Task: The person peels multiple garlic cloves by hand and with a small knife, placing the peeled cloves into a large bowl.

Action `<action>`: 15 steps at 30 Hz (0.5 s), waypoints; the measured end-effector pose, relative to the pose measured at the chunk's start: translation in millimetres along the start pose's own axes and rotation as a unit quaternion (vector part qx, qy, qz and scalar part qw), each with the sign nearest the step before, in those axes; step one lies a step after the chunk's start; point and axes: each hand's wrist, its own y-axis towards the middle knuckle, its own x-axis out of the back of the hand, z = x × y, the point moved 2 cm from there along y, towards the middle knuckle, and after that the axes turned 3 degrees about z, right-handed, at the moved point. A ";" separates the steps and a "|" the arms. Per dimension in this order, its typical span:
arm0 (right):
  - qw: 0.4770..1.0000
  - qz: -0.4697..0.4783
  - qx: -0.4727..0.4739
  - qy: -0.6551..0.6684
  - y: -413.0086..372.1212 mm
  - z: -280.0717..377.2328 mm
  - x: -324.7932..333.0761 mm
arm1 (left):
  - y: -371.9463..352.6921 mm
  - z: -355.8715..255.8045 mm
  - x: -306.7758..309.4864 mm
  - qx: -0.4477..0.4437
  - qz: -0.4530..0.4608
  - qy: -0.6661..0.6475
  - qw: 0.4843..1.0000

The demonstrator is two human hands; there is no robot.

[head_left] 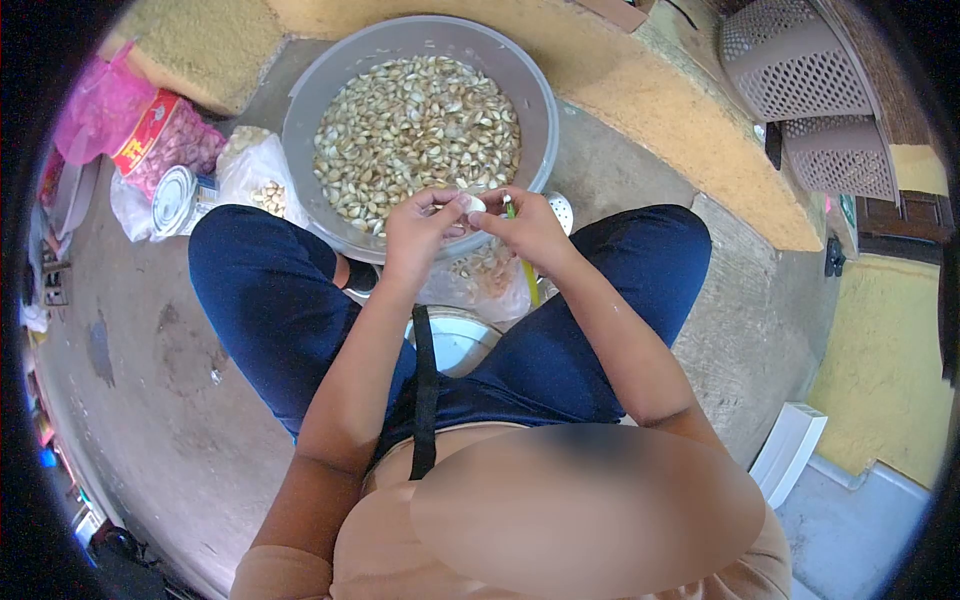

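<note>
Above the near rim of a big grey tub (548,150), both my hands meet around a peeled white garlic clove (473,205). My left hand (425,228) pinches the clove from its left side. From the other side, the fingertips of my right hand (522,228) touch it too. A slim yellow-green handled tool (531,284) runs through my right hand, and its working end cannot be made out. Many garlic cloves (415,135) fill the tub, seemingly in water. Below my hands lies a clear plastic bag (495,280) with brownish peelings.
Between my legs stands a round pale container (455,345). A pink mesh bag (190,150), a tin can (178,200) and a white bag of cloves (262,180) sit left of the tub. A perforated metal utensil (561,212) is by my right knee. Plastic chairs (795,65) stand far right.
</note>
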 end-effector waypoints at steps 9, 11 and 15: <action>0.991 0.027 -0.117 0.066 0.4 3.8 5.6 | 4.2 -0.2 6.5 -0.081 0.007 0.173 0.981; 0.990 0.030 -0.117 0.078 0.1 2.7 5.7 | 5.0 1.9 4.8 -0.071 0.022 0.161 0.984; 0.991 0.039 -0.104 0.069 1.8 -1.8 5.9 | 2.9 -2.6 0.8 -0.065 0.034 0.126 0.989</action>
